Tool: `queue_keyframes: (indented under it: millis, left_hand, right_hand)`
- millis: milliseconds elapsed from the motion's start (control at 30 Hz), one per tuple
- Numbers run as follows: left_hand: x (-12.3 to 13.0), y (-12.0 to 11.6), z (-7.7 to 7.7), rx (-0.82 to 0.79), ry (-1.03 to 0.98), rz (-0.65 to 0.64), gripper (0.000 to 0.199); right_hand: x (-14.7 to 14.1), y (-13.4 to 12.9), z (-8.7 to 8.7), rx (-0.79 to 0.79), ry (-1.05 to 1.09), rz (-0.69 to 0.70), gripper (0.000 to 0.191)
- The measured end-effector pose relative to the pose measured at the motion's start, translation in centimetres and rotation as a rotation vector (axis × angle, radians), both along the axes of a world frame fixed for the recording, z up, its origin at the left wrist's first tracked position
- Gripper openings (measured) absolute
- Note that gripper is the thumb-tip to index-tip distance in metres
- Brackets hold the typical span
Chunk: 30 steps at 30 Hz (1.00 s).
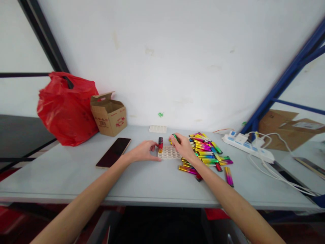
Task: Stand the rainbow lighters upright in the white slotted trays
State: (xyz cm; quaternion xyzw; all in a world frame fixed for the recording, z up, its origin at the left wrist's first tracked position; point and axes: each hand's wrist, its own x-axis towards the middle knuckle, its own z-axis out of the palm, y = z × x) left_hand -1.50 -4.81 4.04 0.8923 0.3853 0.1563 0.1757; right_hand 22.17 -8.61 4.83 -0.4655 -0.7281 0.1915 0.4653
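A pale tray (pixel 169 153) with rows of round holes lies at the middle of the table. Several red lighters with black tops (pixel 160 145) stand upright in a row at its left end. My left hand (pixel 146 151) is at the tray's left side, thumb and fingers spread apart around that end. Above the tray's right part, my right hand (pixel 182 145) is closed on a green lighter (pixel 175 136). Beside it on the right is a loose heap of shiny multicoloured lighters (pixel 203 152), partly hidden by my right hand and forearm.
A dark phone (pixel 114 152), a cardboard box (pixel 109 115) and a red plastic bag (pixel 67 110) are on the left. Behind the tray lies a white rack (pixel 157 129). A white power strip (pixel 248 148) with cables and brown cardboard (pixel 291 130) are on the right.
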Motion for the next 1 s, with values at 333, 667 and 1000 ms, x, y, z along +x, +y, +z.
queue_keyframes:
  millis: [333, 667, 1000]
  left_hand:
    - [-0.1, -0.1, -0.1, -0.01, -0.025, 0.004, 0.071]
    - [0.0, -0.1, -0.1, 0.005, -0.01, -0.003, 0.068]
    - [0.0, -0.3, 0.4, -0.005, 0.005, 0.013, 0.062]
  right_hand:
    - [-0.9, -0.4, -0.5, 0.114, -0.409, 0.139, 0.042]
    - [-1.0, -0.3, -0.4, 0.118, -0.62, 0.177, 0.033]
    - [-0.8, -2.2, 1.5, 0.097, -0.696, 0.056, 0.042]
